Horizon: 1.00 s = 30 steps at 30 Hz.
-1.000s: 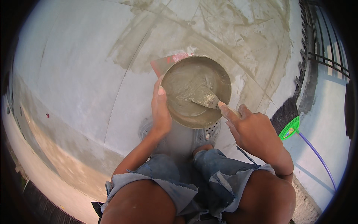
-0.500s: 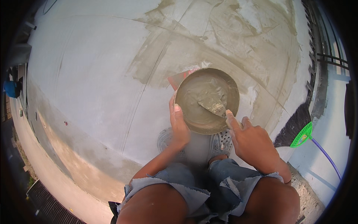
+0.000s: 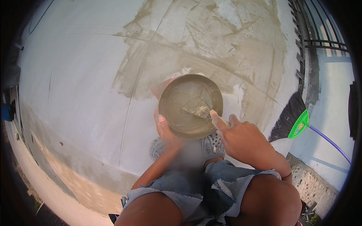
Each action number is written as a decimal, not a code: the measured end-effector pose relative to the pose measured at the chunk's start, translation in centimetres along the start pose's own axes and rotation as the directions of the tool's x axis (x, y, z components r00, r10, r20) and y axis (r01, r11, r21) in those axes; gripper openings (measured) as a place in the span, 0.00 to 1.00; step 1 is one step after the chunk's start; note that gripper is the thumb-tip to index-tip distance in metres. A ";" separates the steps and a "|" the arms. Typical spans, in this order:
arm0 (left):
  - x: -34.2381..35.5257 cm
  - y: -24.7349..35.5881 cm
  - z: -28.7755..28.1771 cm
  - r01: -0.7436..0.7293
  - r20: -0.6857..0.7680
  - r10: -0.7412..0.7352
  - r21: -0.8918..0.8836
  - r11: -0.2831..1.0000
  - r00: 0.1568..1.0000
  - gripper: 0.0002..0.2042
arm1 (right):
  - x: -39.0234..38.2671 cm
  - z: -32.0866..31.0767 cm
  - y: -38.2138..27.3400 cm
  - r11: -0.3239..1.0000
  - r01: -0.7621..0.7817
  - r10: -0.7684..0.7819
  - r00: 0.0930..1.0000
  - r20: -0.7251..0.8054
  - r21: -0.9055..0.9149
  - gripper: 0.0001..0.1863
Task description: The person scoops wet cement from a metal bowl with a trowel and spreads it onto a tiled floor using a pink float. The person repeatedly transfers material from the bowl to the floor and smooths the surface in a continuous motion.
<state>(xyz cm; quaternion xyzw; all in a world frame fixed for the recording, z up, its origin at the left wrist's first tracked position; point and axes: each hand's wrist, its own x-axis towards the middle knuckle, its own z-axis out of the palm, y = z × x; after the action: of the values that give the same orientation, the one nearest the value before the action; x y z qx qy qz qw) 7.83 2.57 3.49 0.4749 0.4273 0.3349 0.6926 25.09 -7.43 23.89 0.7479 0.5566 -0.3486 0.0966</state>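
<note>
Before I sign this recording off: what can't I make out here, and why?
All in the head view:
Left hand: grip mostly hidden by the bowl.
Trowel: handle largely covered by the right hand.
Red thing: partly hidden behind the bowl, kind unclear.
Broom: far end of its purple handle cut off by the picture's dark rim.
Blue thing: cut off by the left rim.
Red speck: too small to name.
</note>
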 end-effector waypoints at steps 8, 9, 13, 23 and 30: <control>-0.3 -2.2 -1.5 0.087 0.000 -0.088 -0.132 0.987 0.996 0.31 | 0.6 3.2 -0.4 0.978 -0.083 0.086 0.996 -0.008 0.190 0.43; -0.1 -1.9 -1.6 0.064 -0.010 -0.066 -0.098 0.993 0.998 0.31 | 0.5 3.9 -0.4 0.976 -0.058 0.063 0.998 -0.015 0.212 0.43; -0.3 -1.2 -1.5 0.100 -0.023 -0.104 -0.112 0.989 0.994 0.30 | 0.2 4.0 0.2 0.979 -0.002 0.020 0.996 -0.088 0.203 0.39; 0.9 -0.9 -2.1 0.089 -0.026 -0.094 -0.133 0.987 0.995 0.30 | 1.4 4.3 -0.5 0.997 0.013 -0.004 0.994 -0.113 0.074 0.42; 0.6 -1.6 -1.6 0.086 -0.011 -0.087 -0.084 0.993 0.996 0.29 | 3.1 1.0 0.2 0.996 0.059 -0.039 0.969 -0.243 0.074 0.37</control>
<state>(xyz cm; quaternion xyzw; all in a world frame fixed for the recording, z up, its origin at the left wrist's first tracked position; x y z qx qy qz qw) 6.70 3.13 1.53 0.4240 0.4383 0.3257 0.7225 25.23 -5.67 21.17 0.7741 0.5679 -0.2798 -0.0107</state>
